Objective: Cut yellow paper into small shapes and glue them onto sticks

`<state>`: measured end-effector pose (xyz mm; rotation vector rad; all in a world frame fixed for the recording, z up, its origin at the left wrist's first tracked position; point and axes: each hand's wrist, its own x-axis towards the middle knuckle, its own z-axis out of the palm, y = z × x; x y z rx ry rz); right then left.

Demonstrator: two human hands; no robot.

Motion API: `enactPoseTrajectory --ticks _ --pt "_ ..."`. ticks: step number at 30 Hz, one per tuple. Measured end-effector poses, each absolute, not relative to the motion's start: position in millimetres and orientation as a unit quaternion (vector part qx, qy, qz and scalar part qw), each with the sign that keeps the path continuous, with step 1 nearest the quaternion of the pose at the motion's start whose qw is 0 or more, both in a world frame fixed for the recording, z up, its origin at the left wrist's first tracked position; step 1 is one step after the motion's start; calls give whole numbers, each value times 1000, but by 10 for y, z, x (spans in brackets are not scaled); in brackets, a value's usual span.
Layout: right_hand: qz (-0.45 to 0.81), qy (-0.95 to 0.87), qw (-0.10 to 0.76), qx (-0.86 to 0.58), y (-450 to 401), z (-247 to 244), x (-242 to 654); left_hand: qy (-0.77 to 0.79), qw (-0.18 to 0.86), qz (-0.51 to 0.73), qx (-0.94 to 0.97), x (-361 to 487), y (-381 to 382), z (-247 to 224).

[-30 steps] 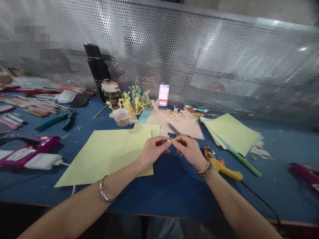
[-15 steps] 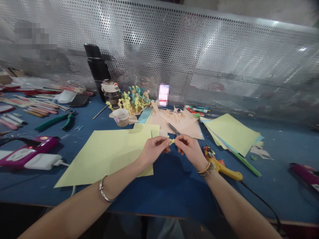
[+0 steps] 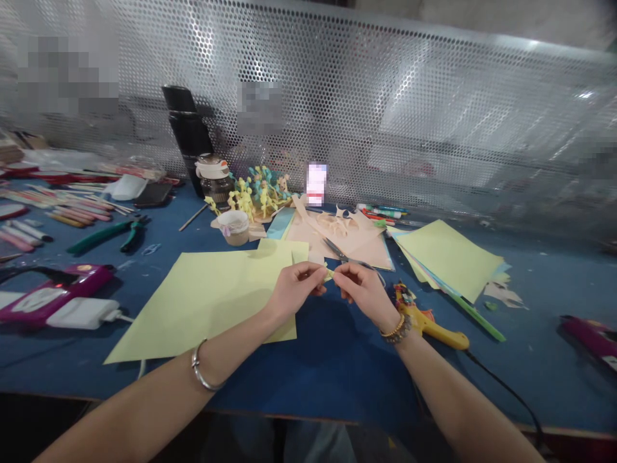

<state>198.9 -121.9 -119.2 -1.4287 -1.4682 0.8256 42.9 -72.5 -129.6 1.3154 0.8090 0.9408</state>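
Left hand [image 3: 295, 287] and right hand [image 3: 365, 289] are closed, pinching a small yellow paper strip [image 3: 328, 274] between them above the blue counter [image 3: 337, 379]. Scissors [image 3: 343, 254] lie just beyond the hands; a yellow sheet [image 3: 212, 302] lies beneath the left wrist, a glue gun [image 3: 431, 331] near the right.

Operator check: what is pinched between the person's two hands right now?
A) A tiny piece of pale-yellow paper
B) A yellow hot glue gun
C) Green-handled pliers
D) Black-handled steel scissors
A: the tiny pale-yellow paper piece sits pinched between the fingertips of the bare left hand and the bare right hand.
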Motion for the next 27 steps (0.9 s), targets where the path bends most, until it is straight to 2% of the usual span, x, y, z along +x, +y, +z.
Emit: enactPoseTrajectory --ticks 11,19,27 --pt "342 -562 480 -580 -1199 -1222 2026 332 646 409 553 450 -711 -1360" --pt "336 -571 479 -576 -1212 -1199 2007 358 601 427 574 445 -745 -1297" --pt "313 -600 465 -571 -1219 -1180 1997 362 606 414 575 438 -740 -1306"
